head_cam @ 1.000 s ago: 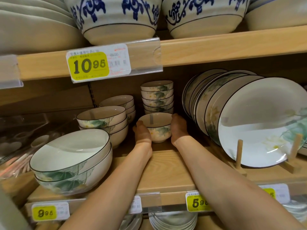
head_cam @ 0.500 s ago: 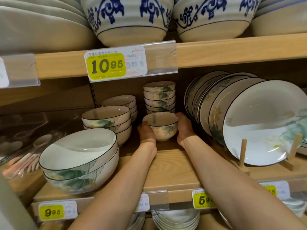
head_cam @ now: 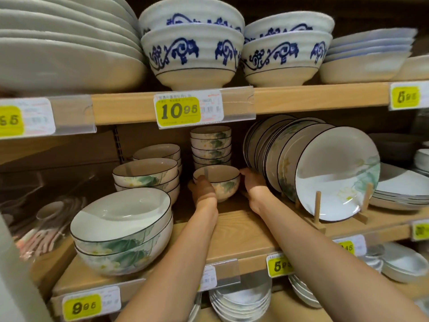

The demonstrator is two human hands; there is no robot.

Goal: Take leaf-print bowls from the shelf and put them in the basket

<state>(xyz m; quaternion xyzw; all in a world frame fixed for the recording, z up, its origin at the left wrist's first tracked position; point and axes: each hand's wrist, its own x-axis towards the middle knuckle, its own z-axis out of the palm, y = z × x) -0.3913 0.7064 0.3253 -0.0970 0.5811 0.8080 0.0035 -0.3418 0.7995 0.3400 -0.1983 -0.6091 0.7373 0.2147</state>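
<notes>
A small leaf-print bowl point(head_cam: 219, 182) with a dark rim sits deep on the middle shelf, in front of a stack of several matching small bowls point(head_cam: 210, 145). My left hand point(head_cam: 203, 190) grips its left side, thumb at the rim. My right hand point(head_cam: 251, 182) cups its right side, fingers curled behind it. Whether the bowl is lifted off the shelf board is unclear. No basket is in view.
Two big leaf-print bowls point(head_cam: 123, 231) stand at the front left, medium bowl stacks point(head_cam: 146, 175) behind them. Leaf-print plates point(head_cam: 334, 175) lean on a wooden rack close to my right wrist. The upper shelf edge point(head_cam: 301, 98) hangs low above, carrying blue-patterned bowls point(head_cam: 192, 54).
Both hands stay on the small bowl's sides and have shifted a little with it. The camera has backed off and tilted up, showing more of the upper shelf.
</notes>
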